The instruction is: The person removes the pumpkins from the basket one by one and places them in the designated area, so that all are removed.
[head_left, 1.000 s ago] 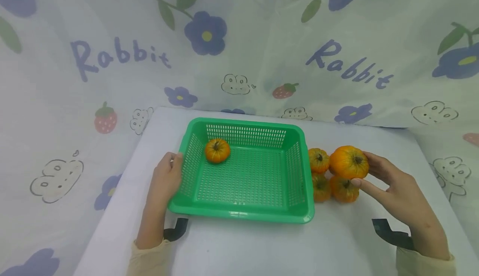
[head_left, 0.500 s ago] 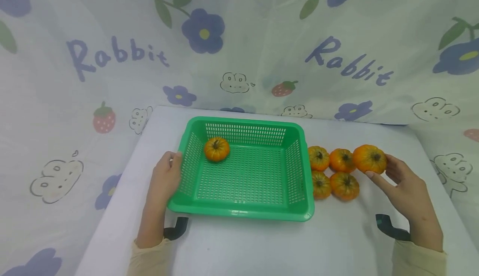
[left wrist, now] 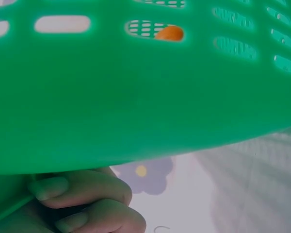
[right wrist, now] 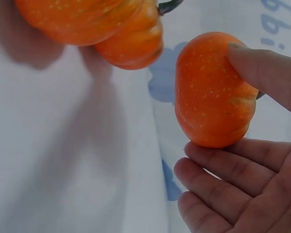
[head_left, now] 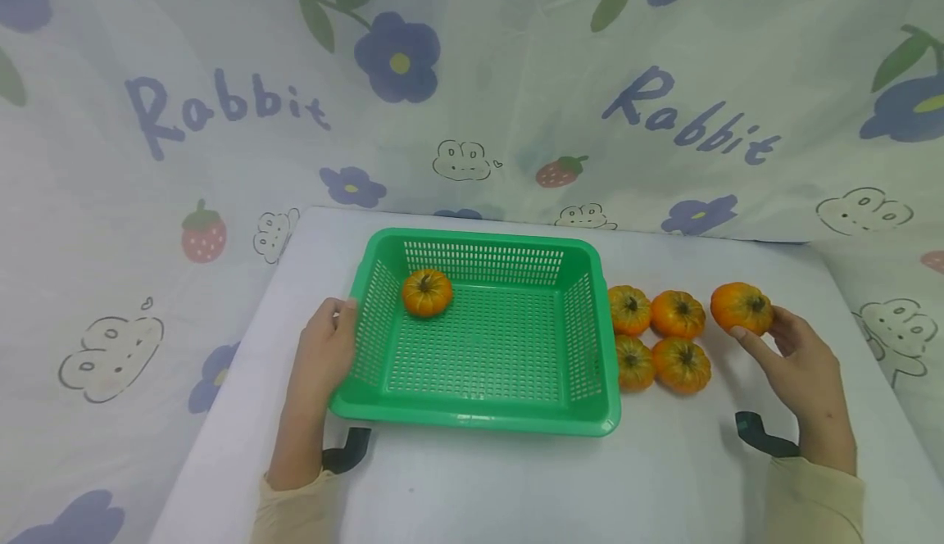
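Observation:
My left hand (head_left: 324, 355) grips the left rim of a green plastic basket (head_left: 472, 422); in the left wrist view its curled fingers (left wrist: 94, 187) show beneath the rim. One small orange pumpkin (head_left: 428, 293) sits inside, near the basket's back left corner. Off to the right, my right hand (head_left: 807, 372) pinches another pumpkin (head_left: 740, 308) between thumb and fingers. That pumpkin (right wrist: 214, 92) appears raised off the table in the right wrist view, with the thumb over it and fingertips below. Several more pumpkins (head_left: 678, 315) stand in two rows between the basket and this hand.
A white table (head_left: 553, 487) lies under everything. Behind it hangs a pale curtain (head_left: 509, 85) printed with flowers, strawberries, rabbits and lettering. Dark curved pieces (head_left: 767, 437) stick out beside both wrists.
My right hand has moved right with its pumpkin, away from the others, and the pumpkin behind it has come into view. The left hand stays on the basket rim.

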The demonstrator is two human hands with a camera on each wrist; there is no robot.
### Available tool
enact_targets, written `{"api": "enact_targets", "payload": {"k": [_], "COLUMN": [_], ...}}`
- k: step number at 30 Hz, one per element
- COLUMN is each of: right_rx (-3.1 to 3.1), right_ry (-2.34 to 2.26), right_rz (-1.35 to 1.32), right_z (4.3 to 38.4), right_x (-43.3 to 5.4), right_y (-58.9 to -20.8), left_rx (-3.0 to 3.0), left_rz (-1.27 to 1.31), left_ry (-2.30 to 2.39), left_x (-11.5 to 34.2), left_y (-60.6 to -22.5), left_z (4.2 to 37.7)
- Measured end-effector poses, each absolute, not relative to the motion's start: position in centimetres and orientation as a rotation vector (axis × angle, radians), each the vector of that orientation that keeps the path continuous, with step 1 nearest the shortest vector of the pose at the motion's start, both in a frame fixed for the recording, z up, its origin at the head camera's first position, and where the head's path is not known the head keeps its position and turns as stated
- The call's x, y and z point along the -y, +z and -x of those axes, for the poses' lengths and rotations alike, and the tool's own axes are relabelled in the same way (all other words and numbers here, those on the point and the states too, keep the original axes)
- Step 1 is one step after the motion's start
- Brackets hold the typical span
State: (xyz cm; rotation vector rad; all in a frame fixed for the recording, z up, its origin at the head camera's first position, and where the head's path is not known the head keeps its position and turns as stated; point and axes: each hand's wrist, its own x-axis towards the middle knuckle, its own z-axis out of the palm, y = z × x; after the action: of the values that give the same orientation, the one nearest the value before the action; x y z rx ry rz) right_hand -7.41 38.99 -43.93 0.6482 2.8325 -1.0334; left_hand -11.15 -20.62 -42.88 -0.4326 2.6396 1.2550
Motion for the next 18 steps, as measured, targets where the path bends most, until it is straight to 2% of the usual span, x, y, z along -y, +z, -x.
{"api": "enact_targets", "payload": {"k": [10, 18], "right_rx": [-2.737, -2.720], "right_ry": [-1.036, -1.012], "right_rz": [-0.814, -0.822], "right_z": [7.8, 8.2], "right_x": [-39.4, -39.4], "right_y": [-45.5, -46.4], "left_rx": [-2.642, -2.647], "left_rz": [0.446, 0.452], "left_ry": [1.239, 1.230], "left_x": [20.5, 20.4], "left_y": [-42.9, -42.8], "left_z": [11.0, 11.2]}}
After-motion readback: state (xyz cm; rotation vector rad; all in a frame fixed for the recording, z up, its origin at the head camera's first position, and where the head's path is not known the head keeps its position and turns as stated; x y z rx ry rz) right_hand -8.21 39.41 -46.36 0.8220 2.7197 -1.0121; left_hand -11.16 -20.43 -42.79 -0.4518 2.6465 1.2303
